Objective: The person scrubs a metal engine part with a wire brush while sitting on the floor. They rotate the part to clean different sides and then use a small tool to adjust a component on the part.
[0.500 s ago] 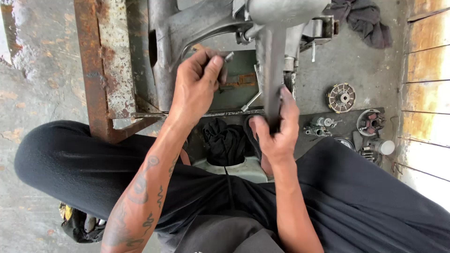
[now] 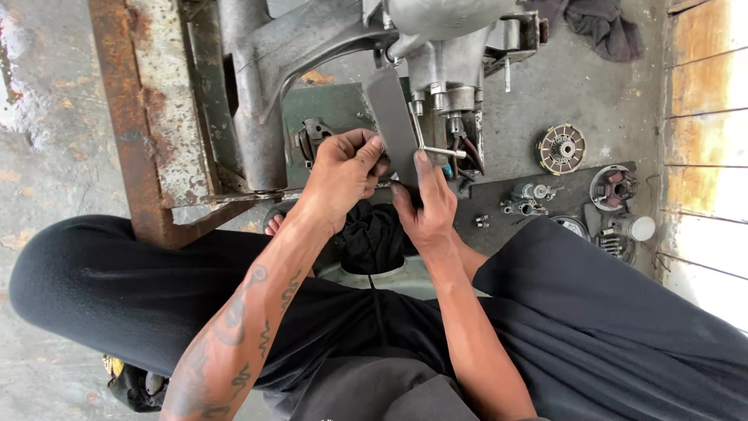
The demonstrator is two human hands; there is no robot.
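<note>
Nearest, the right hand [image 2: 427, 206] pinched the lower end of a flat grey metal bar [image 2: 392, 125], steadying it upright just below the engine casing [image 2: 436, 47]; the left hand [image 2: 343, 168] closed on the bar's left edge, apparently bracing it. Right of the casing, a toothed clutch disc [image 2: 562, 148] lay apart, a dark rag [image 2: 604, 27] beyond

I see the engine casing [image 2: 351, 47] resting on a frame [image 2: 148, 132] ahead of my knees. My left hand [image 2: 343, 175] and right hand [image 2: 425, 206] meet on a flat bar [image 2: 392, 121] below it. Loose parts [image 2: 562, 148] lie to the right, a rag [image 2: 596, 27] behind them.
</note>
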